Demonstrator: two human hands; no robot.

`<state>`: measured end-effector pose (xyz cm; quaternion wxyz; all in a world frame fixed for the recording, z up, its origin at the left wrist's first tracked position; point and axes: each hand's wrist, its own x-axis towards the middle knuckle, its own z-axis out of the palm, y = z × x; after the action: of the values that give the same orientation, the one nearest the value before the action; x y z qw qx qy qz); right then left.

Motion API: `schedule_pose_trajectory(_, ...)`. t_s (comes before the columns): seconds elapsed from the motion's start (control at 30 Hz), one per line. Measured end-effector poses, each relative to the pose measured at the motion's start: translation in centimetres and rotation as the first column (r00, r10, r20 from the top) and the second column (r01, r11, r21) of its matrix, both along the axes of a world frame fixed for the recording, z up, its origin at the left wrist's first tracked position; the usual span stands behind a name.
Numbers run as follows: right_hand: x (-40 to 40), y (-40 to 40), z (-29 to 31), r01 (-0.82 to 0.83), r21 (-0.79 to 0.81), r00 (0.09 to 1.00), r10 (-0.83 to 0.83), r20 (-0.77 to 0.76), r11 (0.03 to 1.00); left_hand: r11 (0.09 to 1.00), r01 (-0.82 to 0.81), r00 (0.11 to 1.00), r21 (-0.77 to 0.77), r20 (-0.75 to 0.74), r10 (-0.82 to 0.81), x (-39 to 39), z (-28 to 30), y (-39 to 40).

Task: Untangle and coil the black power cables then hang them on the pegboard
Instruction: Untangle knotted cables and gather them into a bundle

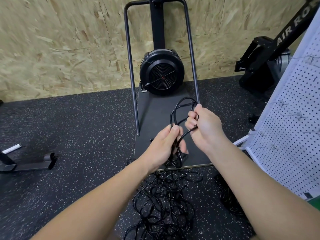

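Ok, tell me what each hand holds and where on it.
Both grip the same black cable. The left hand clutches the gathered loops at their lower end; the right hand pinches the loop's upper right side. No plug shows in either hand.

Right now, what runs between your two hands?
In the head view, loops of black cable arc between the left hand and right hand; both grip it, and strands drop to the tangled pile on the floor.
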<state>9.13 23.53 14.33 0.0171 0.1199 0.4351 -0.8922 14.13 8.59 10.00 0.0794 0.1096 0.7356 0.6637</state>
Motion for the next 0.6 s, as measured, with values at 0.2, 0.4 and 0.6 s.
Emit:
schedule_pose_trajectory(0.2, -0.2, 0.4, -1.2, 0.028, 0.431, 0.997, 0.004, -0.073, 0.902, 0.983, 0.096, 0.994, -0.155, -0.035, -0.103, 0.1, 0.2, -0.8)
schedule_pose_trajectory(0.4, -0.1, 0.9, -2.5, 0.083, 0.557, 0.992, -0.014, -0.127, 0.826, 0.926, 0.172, 0.97, -0.337, -0.105, -0.219, 0.2, 1.4, -1.6)
schedule_pose_trajectory(0.6, -0.5, 1.2, -3.4, -0.134, 0.511, 0.989, 0.147, 0.015, 0.849, 0.997, 0.024, 0.996, 0.067, -0.083, -0.018, -0.6, 1.3, -1.7)
